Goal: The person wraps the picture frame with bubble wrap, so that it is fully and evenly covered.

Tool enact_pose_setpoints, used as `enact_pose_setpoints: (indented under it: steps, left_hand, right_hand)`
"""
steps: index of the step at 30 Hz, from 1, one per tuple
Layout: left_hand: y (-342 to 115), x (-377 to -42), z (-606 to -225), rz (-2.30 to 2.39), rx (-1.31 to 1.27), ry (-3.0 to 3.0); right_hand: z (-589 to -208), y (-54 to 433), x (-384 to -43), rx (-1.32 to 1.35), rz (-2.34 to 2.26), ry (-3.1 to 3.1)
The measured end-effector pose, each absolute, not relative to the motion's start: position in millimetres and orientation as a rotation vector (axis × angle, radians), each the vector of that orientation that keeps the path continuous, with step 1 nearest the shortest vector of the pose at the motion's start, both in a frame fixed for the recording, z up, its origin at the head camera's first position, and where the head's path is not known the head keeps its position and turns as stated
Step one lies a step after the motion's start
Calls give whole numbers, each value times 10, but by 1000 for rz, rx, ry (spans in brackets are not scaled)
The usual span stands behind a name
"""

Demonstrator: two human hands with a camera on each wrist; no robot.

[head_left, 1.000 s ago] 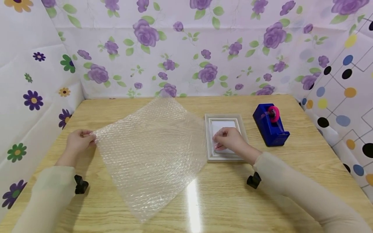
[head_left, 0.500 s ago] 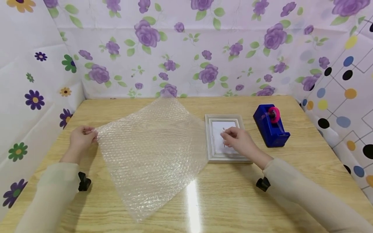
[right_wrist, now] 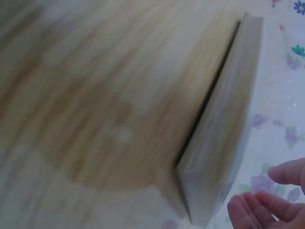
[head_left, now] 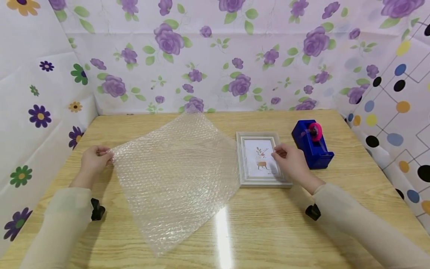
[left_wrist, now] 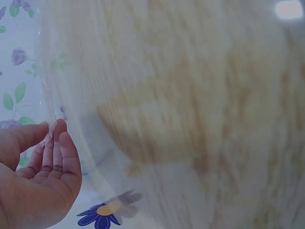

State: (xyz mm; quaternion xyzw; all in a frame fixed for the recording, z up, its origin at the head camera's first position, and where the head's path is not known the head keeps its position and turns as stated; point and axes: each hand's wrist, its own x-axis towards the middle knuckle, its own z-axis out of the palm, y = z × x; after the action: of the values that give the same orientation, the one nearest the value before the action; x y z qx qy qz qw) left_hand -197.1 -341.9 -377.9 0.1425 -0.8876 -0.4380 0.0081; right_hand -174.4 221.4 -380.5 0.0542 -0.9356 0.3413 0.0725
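Observation:
My left hand (head_left: 94, 160) pinches the left corner of a clear bubble wrap sheet (head_left: 174, 172) between thumb and fingertips, and the left wrist view shows the same hand (left_wrist: 43, 176) with the film between them. The sheet spreads over the table, its right side meeting a pale picture frame (head_left: 263, 184); whether it runs over or under the frame I cannot tell. A plant print (head_left: 261, 158) shows inside. At the frame's right side is my right hand (head_left: 293, 162). In the right wrist view that hand (right_wrist: 271, 205) has thumb and fingers apart, with nothing visible held.
A blue tape dispenser (head_left: 312, 145) with a pink roll stands right of the frame. The wooden table (head_left: 262, 228) is bordered at the back by a floral cloth (head_left: 208, 71), with patterned cloths on both sides.
My right hand has moved rightward across the frame to its right side, uncovering the print. My left hand has shifted slightly right, still pinching the bubble wrap corner.

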Motion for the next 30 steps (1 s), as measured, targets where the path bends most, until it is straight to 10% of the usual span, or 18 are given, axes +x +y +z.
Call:
enact_pose_setpoints:
  steps: [30]
  left_hand:
    - [-3448,-1925,-3844,-1361,408,-2831]
  right_hand:
    - [-3848,2433,-1853,-184,860,-3111]
